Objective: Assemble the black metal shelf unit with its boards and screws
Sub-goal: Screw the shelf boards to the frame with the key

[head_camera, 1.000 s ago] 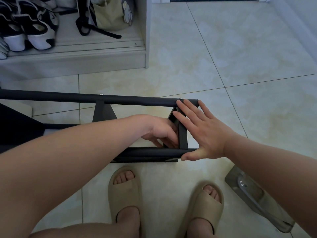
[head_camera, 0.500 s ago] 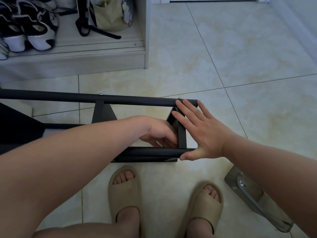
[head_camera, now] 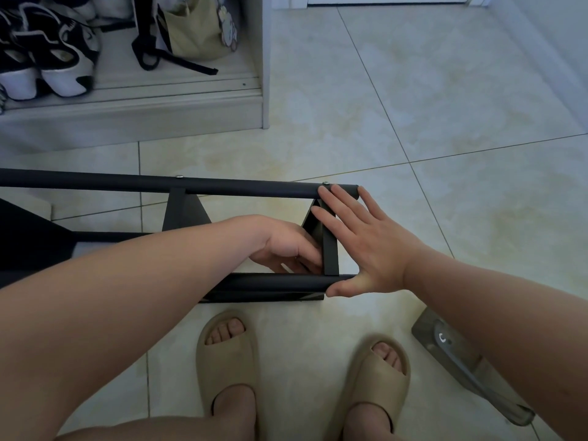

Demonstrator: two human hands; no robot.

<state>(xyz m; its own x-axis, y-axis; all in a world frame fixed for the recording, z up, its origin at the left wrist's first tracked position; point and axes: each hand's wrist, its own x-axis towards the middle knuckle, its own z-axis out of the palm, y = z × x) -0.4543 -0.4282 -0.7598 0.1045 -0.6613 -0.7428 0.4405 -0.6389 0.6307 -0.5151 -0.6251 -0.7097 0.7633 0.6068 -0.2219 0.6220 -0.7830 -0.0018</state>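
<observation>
A: Saw the right hand (head_camera: 366, 246) spread flat, fingers straight, across the open end of the black frame (head_camera: 183, 214). Fingertips on the upper tube (head_camera: 254, 190), thumb against the tip of the lower tube (head_camera: 280, 282).

B: Noted the left hand (head_camera: 286, 246) reaching inside, just left of the short cross bracket (head_camera: 330, 249), fingers tucked behind it. Could not tell whether pinching a screw or merely touching metal.

A: Placed the frame mid-picture, lying on its side on the tiled floor (head_camera: 413, 122) and running off the left edge. Spotted a screw head (head_camera: 325, 183) atop the upper tube beside the right fingertips, and another further left.

B: Judged it stiff and fairly light, with smooth painted tubes, probably slippery. Best gripped round a tube close to a bracket joint, not by the thin bracket plate with its edges.

A: Agreed. Expected wobble at any joint not tightened, hence the sense in bracing the end with a flat palm.

B: Further out, made out tan slippers (head_camera: 227, 354) at the bottom, a clear plastic packet (head_camera: 458, 358) at lower right, and a pale cabinet (head_camera: 143, 113) holding sneakers (head_camera: 63, 62) and a bag (head_camera: 194, 30) at upper left.
</observation>
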